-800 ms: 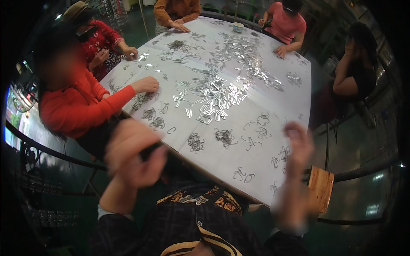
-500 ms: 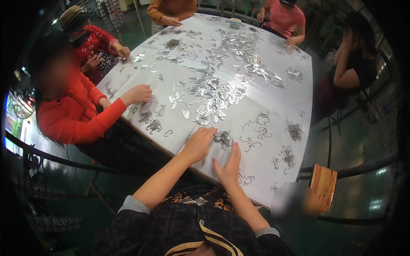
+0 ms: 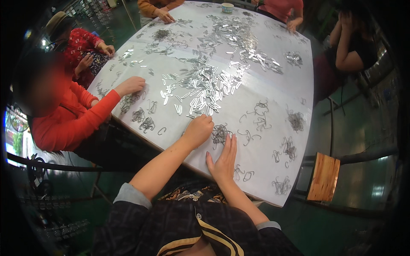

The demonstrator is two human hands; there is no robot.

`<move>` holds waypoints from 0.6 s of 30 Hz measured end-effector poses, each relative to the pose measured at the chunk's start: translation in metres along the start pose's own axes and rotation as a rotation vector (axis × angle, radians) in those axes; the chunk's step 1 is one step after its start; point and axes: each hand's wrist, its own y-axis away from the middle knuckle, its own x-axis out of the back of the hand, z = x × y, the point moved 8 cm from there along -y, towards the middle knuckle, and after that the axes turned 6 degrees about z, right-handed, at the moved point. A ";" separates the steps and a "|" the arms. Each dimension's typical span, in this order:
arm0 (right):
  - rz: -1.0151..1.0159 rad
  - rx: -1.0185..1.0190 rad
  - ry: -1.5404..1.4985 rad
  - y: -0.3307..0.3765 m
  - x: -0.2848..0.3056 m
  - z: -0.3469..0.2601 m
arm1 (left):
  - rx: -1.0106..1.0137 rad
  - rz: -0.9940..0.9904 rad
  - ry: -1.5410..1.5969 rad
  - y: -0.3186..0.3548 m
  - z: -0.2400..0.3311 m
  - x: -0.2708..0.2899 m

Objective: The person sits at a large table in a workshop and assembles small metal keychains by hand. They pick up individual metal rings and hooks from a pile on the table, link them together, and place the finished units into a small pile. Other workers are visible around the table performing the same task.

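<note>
My left hand (image 3: 199, 130) is over the white-covered table, its fingers curled together at the near edge of a heap of shiny flat metal strips (image 3: 205, 87). Its fingertips are turned away, so anything pinched there is hidden. Just to its right lies a tangled pile of thin bent wire hooks (image 3: 221, 133). My right hand (image 3: 223, 164) rests on the near side of that pile, fingers stretched out and thumb apart, with the fingertips against the wires. A few loose hooks (image 3: 247, 136) lie to the right of the pile.
More hook piles lie right (image 3: 295, 121) and left (image 3: 146, 124) on the white table (image 3: 273, 179). A person in red sleeves reaches in at left (image 3: 133, 85); others sit around the far edges. A small bowl (image 3: 227, 7) stands at the back, a wooden stool (image 3: 324, 177) at right.
The view has shifted a little. My left hand has moved slightly forward and its fingers are more curled. My right hand stays beside the hooks. A blurred shape at the lower right is gone.
</note>
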 end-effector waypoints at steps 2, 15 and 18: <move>-0.002 -0.014 -0.019 -0.002 0.001 0.001 | -0.062 -0.042 -0.087 -0.006 0.009 -0.001; 0.001 -0.022 -0.051 0.000 -0.002 0.005 | 0.267 -0.224 -0.064 0.010 -0.031 0.026; 0.002 -0.032 -0.067 0.002 -0.003 0.005 | 0.434 -0.572 -0.138 0.037 -0.051 0.023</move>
